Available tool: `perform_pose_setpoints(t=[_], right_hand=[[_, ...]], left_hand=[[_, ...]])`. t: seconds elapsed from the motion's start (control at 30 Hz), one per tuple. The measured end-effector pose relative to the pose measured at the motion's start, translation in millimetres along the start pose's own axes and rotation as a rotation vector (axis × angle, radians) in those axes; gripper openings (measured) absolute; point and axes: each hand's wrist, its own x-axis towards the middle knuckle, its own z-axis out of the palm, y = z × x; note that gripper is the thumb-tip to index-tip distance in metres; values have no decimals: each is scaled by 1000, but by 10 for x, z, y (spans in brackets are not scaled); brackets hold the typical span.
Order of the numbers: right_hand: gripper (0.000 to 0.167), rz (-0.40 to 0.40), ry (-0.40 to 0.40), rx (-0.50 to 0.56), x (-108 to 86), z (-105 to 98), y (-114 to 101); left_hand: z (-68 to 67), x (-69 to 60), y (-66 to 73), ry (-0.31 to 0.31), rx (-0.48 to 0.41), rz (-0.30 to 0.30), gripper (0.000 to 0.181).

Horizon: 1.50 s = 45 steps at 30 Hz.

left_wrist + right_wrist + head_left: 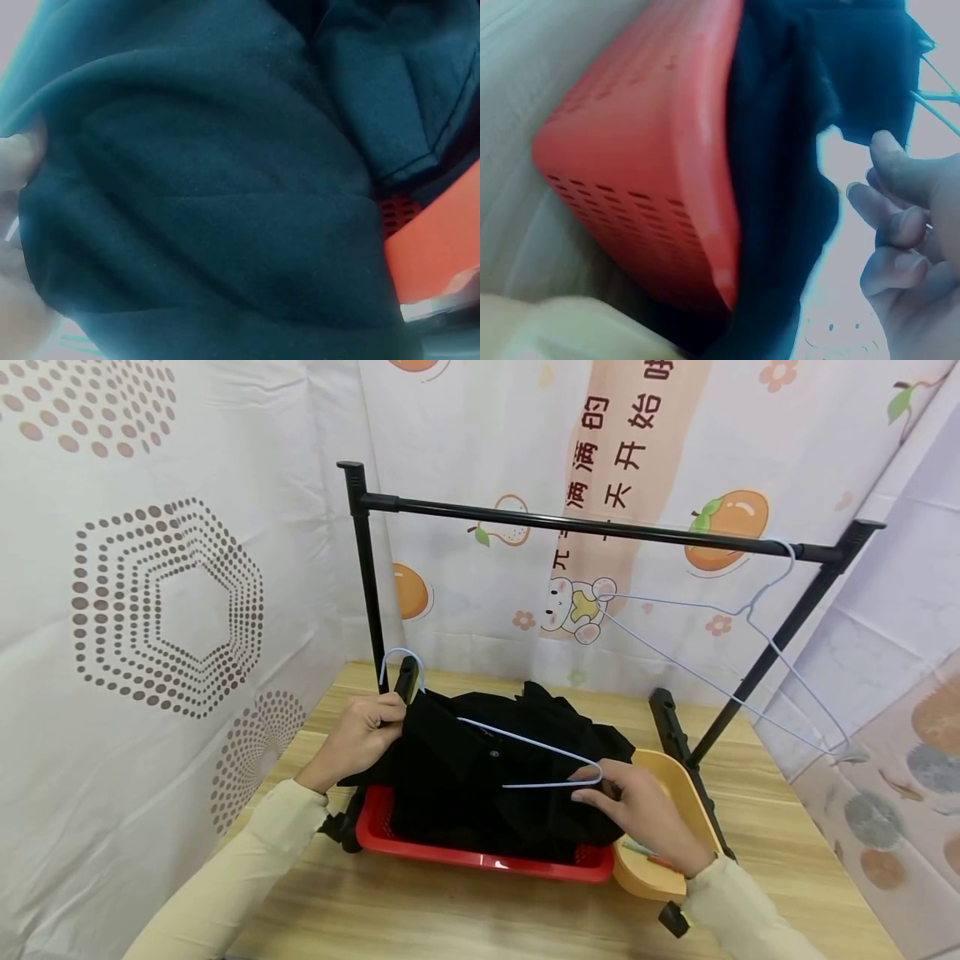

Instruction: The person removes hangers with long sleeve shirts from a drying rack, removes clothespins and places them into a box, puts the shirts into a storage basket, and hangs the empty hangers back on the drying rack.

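A black garment (450, 752) with a small button lies bunched over a red basket (480, 860). Near the hook of a light-blue wire hanger (525, 742), my left hand (358, 739) pinches the garment's edge between thumb and fingers. One arm of the hanger runs under the cloth; its other, rounded end sticks out to the right. There my right hand (637, 802) holds that end with curled fingers. In the right wrist view, bent fingers (904, 225) show beside the dark cloth (780, 150), and their contact with the wire is mostly hidden. Dark fabric (210, 187) fills the left wrist view.
A black clothes rack (525, 518) spans the table behind the basket. Another blue wire hanger (750, 610) hangs at the right end of its bar. A yellow tray (652, 885) holding small coloured items sits right of the basket, under my right forearm. Patterned curtains surround the wooden table.
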Motion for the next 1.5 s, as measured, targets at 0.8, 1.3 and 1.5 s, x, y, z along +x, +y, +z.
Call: perform_pose_setpoints(t=[0.8,1.3,1.5], right_hand=[[22,-194,69,-1,32,-139,-198],[26,-221,137,-70,34,-79,-174],[26,-214,180,-67,-3,-115,-110]], left_hand=[[88,21,10,-40,114,111,42],[131,22,47,-102,77,123,42],[87,-5,31,-118,60,106,43]])
